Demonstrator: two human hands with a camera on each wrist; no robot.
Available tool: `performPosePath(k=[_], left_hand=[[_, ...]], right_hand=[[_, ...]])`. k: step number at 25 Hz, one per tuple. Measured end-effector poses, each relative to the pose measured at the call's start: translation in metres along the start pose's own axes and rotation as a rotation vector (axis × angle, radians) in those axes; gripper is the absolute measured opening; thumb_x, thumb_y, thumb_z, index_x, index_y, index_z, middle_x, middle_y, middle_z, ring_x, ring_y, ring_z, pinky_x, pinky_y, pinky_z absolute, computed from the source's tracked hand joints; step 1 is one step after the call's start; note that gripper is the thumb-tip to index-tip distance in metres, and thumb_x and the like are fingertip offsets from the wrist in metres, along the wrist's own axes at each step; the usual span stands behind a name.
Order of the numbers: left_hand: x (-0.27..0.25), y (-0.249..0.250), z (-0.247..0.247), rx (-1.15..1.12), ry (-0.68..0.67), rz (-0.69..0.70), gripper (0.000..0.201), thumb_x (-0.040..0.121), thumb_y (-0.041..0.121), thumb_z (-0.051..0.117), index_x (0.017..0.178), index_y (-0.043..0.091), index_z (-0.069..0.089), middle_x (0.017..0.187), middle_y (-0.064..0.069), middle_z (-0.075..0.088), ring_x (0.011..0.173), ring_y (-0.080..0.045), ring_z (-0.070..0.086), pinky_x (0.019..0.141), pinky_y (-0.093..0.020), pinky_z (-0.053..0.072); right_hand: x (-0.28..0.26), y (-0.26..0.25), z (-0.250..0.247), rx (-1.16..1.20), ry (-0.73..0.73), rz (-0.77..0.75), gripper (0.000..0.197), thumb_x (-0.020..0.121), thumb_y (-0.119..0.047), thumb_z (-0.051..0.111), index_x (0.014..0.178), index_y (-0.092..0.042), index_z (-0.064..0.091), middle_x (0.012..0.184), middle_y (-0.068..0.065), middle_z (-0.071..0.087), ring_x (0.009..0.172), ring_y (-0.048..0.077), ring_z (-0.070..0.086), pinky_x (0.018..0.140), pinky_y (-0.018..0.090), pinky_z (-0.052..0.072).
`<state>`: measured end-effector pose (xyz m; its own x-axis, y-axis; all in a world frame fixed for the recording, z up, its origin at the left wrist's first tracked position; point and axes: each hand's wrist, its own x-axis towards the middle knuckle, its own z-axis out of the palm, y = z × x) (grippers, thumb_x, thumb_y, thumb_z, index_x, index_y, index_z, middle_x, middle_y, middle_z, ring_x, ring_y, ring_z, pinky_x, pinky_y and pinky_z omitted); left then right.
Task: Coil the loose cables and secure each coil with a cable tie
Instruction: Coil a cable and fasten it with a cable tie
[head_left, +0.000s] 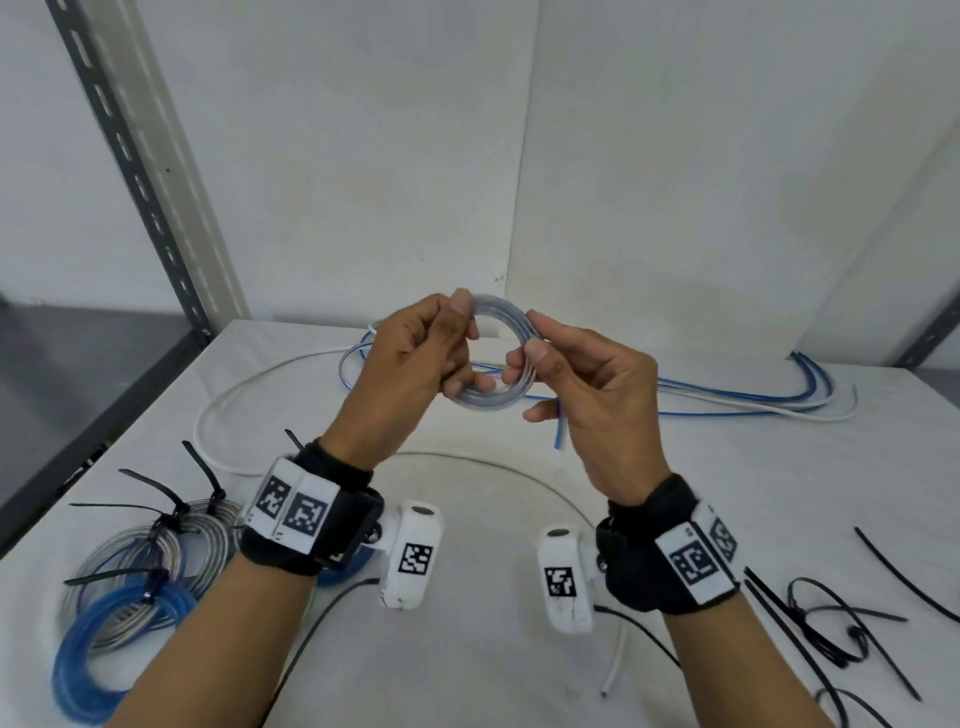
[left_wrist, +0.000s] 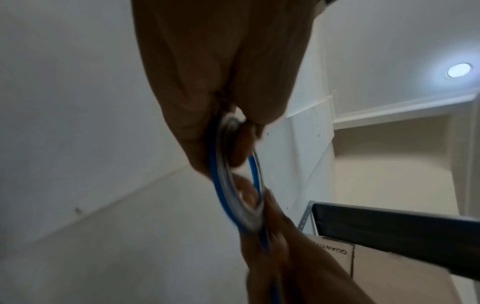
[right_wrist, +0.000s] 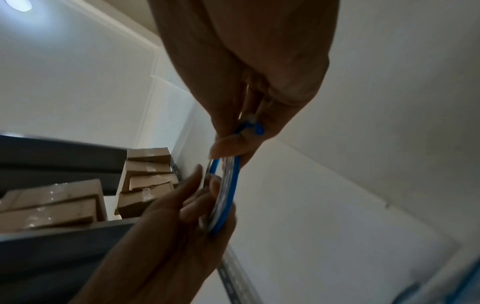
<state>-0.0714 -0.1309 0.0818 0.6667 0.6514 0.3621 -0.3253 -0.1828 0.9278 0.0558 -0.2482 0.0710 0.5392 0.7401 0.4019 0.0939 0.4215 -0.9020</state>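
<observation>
Head view: both my hands up above the counter, one small coil of clear-and-blue cable between them. Left hand has its grip curled round the coil's left side, thumb on the top arc. Right hand pinches the right side, thumb and forefinger closed on the strands; the blue tail end hangs down just below that pinch. Coil faces me, ring roughly upright. Finished coils with ties sit near left on the counter; spare ties lie near right, more loose cables at the back.

Left wrist view: blurred, coil edge-on, running straight away from my left palm to the right hand's fingers.

Right wrist view: same coil edge-on, my right grip closed at its near end, left hand on the far end.

Judgement: the ties are closer to my right hand, so left should keep the coil while right lets go and reaches down-right.
</observation>
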Motion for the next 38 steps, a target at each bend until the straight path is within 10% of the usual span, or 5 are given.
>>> performPosePath(k=[8,14,38], left_hand=[[-0.005,0.004,-0.02,0.385,-0.413,-0.113,0.029,0.103,0.022,0.053,0.092,-0.003,0.059,0.056,-0.004,0.051,0.05,-0.02,0.056,0.081,-0.046,0.062],[-0.004,0.001,-0.001,0.245,-0.158,0.041,0.023,0.105,0.015,0.051,0.087,0.002,0.056,0.057,0.004,0.041,0.053,-0.013,0.042,0.059,-0.035,0.051],[-0.002,-0.007,0.025,-0.355,0.182,-0.051,0.029,0.109,0.027,0.042,0.089,0.007,0.051,0.059,0.003,0.027,0.05,-0.008,0.03,0.055,-0.02,0.041]], right_hand=[[0.004,-0.012,-0.028,-0.341,-0.321,0.053,0.019,0.095,-0.007,0.066,0.112,-0.01,0.075,0.085,0.012,0.076,0.077,0.028,0.075,0.053,0.03,0.056],[0.002,-0.008,-0.011,-0.215,-0.044,-0.078,0.023,0.09,-0.006,0.073,0.111,-0.014,0.075,0.093,0.006,0.079,0.083,0.022,0.077,0.052,0.028,0.057],[-0.009,-0.002,0.019,0.122,0.24,0.018,0.013,0.092,-0.009,0.07,0.105,-0.009,0.067,0.101,0.012,0.077,0.089,0.027,0.077,0.049,0.03,0.057]])
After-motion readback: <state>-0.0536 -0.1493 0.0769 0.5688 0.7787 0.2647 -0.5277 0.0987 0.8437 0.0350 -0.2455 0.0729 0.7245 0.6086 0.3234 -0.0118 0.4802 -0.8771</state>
